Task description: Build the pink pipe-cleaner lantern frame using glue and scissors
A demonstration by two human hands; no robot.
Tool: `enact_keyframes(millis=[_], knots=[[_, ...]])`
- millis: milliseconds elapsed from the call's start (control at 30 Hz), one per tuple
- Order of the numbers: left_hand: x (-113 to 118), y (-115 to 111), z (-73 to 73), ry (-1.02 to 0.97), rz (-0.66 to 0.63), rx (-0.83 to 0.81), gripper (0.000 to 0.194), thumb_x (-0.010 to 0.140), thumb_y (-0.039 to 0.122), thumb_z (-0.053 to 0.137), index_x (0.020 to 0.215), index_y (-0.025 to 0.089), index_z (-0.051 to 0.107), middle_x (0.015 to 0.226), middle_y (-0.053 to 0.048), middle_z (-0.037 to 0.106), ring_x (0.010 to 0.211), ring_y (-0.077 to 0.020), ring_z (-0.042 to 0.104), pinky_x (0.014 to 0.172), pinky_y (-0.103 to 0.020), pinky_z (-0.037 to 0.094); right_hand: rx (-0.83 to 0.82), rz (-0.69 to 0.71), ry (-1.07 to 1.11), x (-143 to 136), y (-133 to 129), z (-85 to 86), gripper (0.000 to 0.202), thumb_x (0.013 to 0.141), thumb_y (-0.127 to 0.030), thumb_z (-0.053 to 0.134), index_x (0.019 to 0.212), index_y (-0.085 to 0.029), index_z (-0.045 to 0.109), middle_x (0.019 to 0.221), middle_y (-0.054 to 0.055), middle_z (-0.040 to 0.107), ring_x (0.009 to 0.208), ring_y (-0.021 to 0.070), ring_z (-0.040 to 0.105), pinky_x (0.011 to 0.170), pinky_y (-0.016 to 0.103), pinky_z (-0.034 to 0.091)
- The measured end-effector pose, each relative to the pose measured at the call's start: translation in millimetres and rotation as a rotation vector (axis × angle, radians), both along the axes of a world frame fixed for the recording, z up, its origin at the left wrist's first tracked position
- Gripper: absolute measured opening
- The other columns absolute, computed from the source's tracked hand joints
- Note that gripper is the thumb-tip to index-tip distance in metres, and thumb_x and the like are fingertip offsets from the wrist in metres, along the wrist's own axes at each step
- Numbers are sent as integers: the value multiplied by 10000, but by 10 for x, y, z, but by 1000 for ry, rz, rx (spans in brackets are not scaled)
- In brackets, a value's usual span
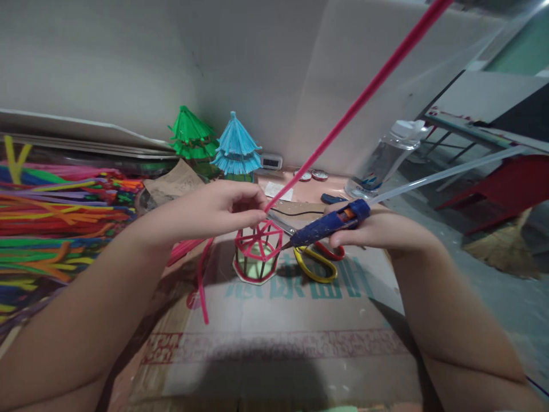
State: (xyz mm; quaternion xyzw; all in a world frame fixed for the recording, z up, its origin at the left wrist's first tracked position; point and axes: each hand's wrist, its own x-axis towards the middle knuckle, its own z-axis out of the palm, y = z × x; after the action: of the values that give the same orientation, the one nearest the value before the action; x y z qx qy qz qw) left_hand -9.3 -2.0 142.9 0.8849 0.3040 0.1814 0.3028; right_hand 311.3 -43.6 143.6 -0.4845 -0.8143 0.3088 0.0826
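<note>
My left hand (234, 207) pinches the lower end of a long pink pipe cleaner (343, 123), which slants up to the upper right. Just below stands a small frame (258, 252) with dark posts, a pink spoked top and a pale base. My right hand (360, 226) is wrapped round a blue glue gun (328, 224) with a long clear glue stick (446, 173) out of its back. The gun's nozzle points left, at the right edge of the frame's top; whether it touches cannot be made out.
Scissors (315, 274) with yellow and red handles lie right of the frame. Colourful pipe cleaners (64, 223) are heaped at left. Green (191, 133) and blue (237, 143) roofed models stand behind, a clear bottle (388, 157) at back right. Loose pink strips (203, 286) lie on the cardboard (274, 320).
</note>
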Motion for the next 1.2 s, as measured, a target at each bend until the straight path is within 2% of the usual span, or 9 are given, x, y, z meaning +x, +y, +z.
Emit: enact_keyframes(millis=[167, 300, 433, 567, 667, 867, 1033, 1100, 1200], knots=[[12, -5, -7, -11, -4, -19, 257, 941, 436, 585, 922, 190, 655, 808, 9, 667, 709, -138, 590, 630, -235, 435, -40, 11, -6, -38, -26, 18, 532, 807, -739, 664, 710, -219, 713, 655, 20, 688, 691, 204, 640, 696, 320, 474], [14, 2, -11, -10, -13, -1, 256, 942, 435, 579, 914, 191, 649, 788, 17, 642, 686, -128, 558, 617, -228, 415, -64, -3, -25, 27, 8, -5, 480, 781, -703, 709, 730, -226, 728, 634, 9, 682, 671, 201, 643, 674, 313, 484], [13, 4, -6, 0, -13, 23, 266, 947, 446, 576, 910, 193, 648, 773, 22, 621, 677, -125, 539, 601, -224, 397, 15, -200, 30, 190, 165, -144, 423, 745, -649, 746, 764, -227, 756, 672, 14, 702, 680, 197, 638, 622, 294, 479], [39, -22, 1, 36, -20, 35, 260, 961, 438, 564, 898, 196, 632, 752, 30, 613, 666, -122, 540, 593, -220, 392, 70, -457, 194, 203, 394, -391, 461, 866, -606, 612, 766, -172, 732, 752, 66, 733, 698, 183, 646, 650, 290, 486], [77, -45, -8, 76, -43, 41, 274, 977, 440, 535, 925, 196, 647, 767, 16, 647, 675, -135, 576, 595, -231, 399, 129, -610, 189, 118, 551, -551, 507, 940, -599, 528, 813, -159, 746, 822, 88, 755, 760, 199, 668, 721, 299, 501], [147, -52, -75, 151, -97, 116, 297, 979, 405, 517, 1007, 185, 714, 831, -32, 721, 709, -165, 634, 601, -258, 400, 121, -671, 122, -64, 949, -639, 333, 893, -466, 751, 957, -139, 759, 992, 124, 760, 982, 297, 678, 902, 391, 520], [147, -74, -75, 175, -86, 160, 304, 988, 398, 515, 988, 191, 737, 826, -38, 728, 703, -169, 634, 596, -254, 388, 80, -662, 213, -274, 1235, -757, 346, 1009, -394, 635, 1283, -182, 644, 1332, 87, 642, 1116, 260, 661, 949, 455, 582], [113, -92, -29, 147, -51, 170, 316, 992, 421, 519, 991, 195, 740, 826, -32, 728, 708, -167, 636, 609, -249, 403, 64, -658, 256, -344, 1285, -833, 359, 1005, -387, 644, 1299, -180, 631, 1323, 97, 641, 1104, 248, 668, 930, 453, 590], [24, -112, 60, 46, 79, 162, 333, 985, 479, 551, 1041, 202, 729, 861, -26, 739, 752, -173, 652, 649, -249, 449, 55, -664, 320, -373, 1333, -925, 298, 964, -388, 702, 1125, -137, 696, 1057, 95, 738, 958, 236, 695, 852, 395, 586]])
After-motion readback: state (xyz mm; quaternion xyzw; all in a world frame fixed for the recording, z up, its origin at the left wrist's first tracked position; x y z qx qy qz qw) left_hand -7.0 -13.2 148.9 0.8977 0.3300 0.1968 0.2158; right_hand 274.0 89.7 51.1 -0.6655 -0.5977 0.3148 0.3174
